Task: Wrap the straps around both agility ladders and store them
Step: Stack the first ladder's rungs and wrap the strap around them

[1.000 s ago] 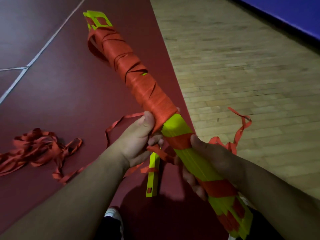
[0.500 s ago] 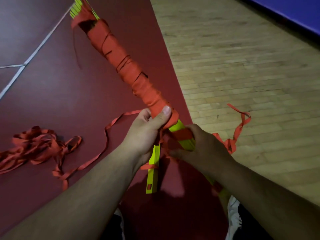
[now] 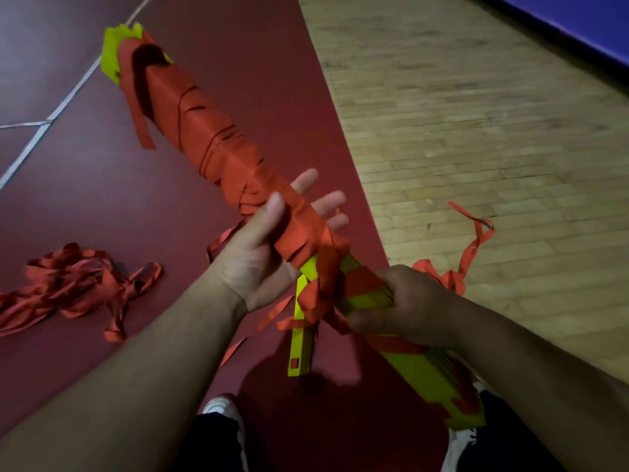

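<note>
A bundle of yellow-green ladder rungs (image 3: 422, 369) slants from upper left to lower right, its upper length wound in red strap (image 3: 204, 131). My left hand (image 3: 262, 257) cradles the wrapped part from below, thumb across the top and fingers stretched out straight behind it. My right hand (image 3: 401, 308) grips the bare rungs and the strap just below the wrap. One loose rung (image 3: 301, 335) hangs down between my hands. A strap tail (image 3: 473, 247) trails off to the right over the wooden floor.
A tangled pile of red straps (image 3: 68, 284) lies on the dark red mat (image 3: 102, 199) at left. Pale wooden flooring (image 3: 476, 114) fills the right, edged by a blue wall pad (image 3: 578, 22). My shoes (image 3: 224, 410) show below.
The bundle has rolled in my hands and its far end has dropped lower in view. My left hand's fingers have straightened out behind the wrap. My right hand has shifted down the rungs.
</note>
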